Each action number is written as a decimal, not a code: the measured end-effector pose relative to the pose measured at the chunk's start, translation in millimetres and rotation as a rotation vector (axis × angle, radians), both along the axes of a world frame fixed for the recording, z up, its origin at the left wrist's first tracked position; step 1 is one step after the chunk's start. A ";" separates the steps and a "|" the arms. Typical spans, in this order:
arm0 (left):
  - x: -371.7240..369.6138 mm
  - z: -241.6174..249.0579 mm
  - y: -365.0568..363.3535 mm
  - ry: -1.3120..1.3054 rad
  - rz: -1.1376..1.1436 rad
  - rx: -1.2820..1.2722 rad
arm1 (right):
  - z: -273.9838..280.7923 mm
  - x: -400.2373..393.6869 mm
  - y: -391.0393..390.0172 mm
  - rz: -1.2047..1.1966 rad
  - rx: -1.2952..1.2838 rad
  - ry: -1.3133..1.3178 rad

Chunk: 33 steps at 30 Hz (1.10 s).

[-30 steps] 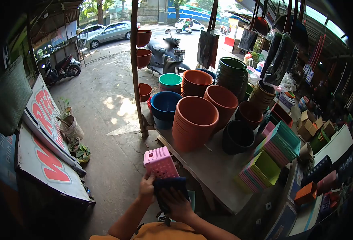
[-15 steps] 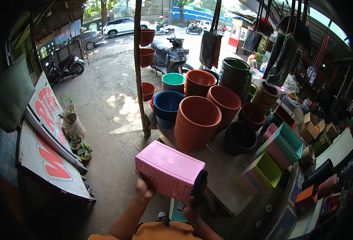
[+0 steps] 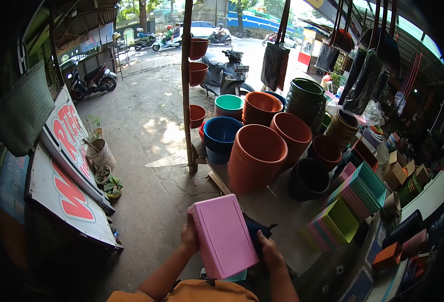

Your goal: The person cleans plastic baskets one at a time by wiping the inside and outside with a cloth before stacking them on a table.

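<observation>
A pink plastic basket [image 3: 224, 236] is held in front of my body, its flat bottom turned up toward me. My left hand [image 3: 189, 235] grips its left side, with the fingertips partly hidden behind it. At the opposite side, my right hand [image 3: 269, 250] is closed on a dark cloth [image 3: 254, 229], which lies against the basket's right wall. The thumb shows on top of the cloth; the other fingers are mostly hidden.
Stacked terracotta pots [image 3: 257, 156], blue pots [image 3: 222, 133] and a black pot [image 3: 308, 178] stand ahead. Green and teal baskets [image 3: 337, 221] are stacked to the right. A wooden post [image 3: 186, 100] rises ahead; sign boards [image 3: 71, 191] lean at left.
The basket has turned from lying crosswise to pointing lengthwise away from me, and come closer to my body. My right hand with the cloth has moved right and up. My view has shifted slightly left.
</observation>
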<state>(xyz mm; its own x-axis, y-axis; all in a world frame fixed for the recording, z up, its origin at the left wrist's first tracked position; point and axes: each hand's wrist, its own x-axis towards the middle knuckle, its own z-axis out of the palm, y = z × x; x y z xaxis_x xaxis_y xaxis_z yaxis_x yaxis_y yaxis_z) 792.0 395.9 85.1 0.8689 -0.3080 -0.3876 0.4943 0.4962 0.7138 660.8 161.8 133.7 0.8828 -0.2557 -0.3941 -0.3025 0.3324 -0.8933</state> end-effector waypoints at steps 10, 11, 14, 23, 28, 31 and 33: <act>-28.9 -16.1 -16.6 -0.418 -0.090 0.116 | 3.2 53.7 -3.2 -0.112 -0.085 -0.051; -28.2 -15.2 -17.3 -0.439 -0.070 0.095 | 11.9 58.5 -1.7 -0.095 -0.039 -0.100; -13.0 -28.8 -16.5 -0.490 -0.057 0.133 | 15.8 69.8 -4.2 -0.113 -0.103 -0.088; 14.3 -9.8 -31.7 -0.541 0.036 0.052 | 41.6 53.6 85.9 0.120 -1.341 -0.631; 16.6 19.4 -32.2 -0.433 0.019 -0.134 | 20.4 41.4 68.1 0.231 -1.412 -0.678; 22.7 12.0 -26.8 -0.405 0.016 -0.181 | 3.1 45.6 40.8 0.029 -1.418 -0.331; 25.6 5.0 -27.0 -0.404 0.017 -0.173 | -3.3 33.7 54.7 0.027 -1.399 -0.377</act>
